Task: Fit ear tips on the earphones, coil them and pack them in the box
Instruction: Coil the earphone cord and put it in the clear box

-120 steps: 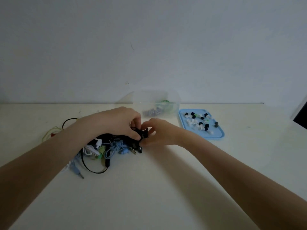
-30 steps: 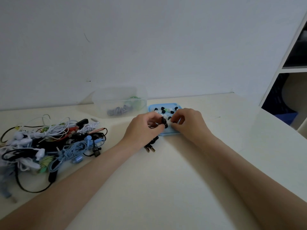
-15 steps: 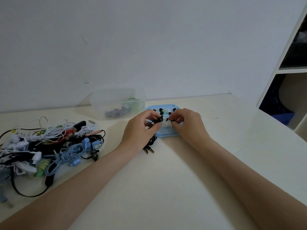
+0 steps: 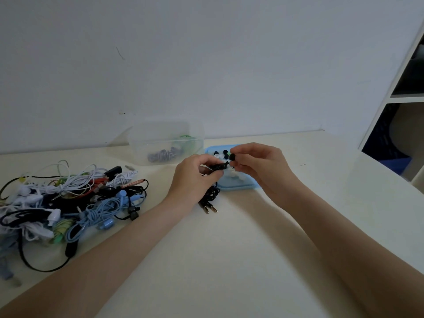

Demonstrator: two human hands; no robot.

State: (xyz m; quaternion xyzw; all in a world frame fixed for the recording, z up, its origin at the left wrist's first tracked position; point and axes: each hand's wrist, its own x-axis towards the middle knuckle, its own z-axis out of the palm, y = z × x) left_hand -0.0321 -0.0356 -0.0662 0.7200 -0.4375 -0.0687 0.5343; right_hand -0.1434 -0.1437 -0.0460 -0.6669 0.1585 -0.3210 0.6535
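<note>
- The left hand (image 4: 197,177) covers most of the black earphone (image 4: 219,167); only its tip shows past the fingers.
- The right hand (image 4: 257,164) pinches a black ear tip (image 4: 232,156), too small to make out its shape.
- The blue tray (image 4: 238,185) is largely hidden behind both hands, so its ear tips cannot be counted.
- The clear box (image 4: 166,143) is cloudy; what lies inside looks like coiled earphones, perhaps.
- The earphone pile (image 4: 68,203) is cut off by the left edge.
- The shelf (image 4: 403,97) is cut off by the right edge.
</note>
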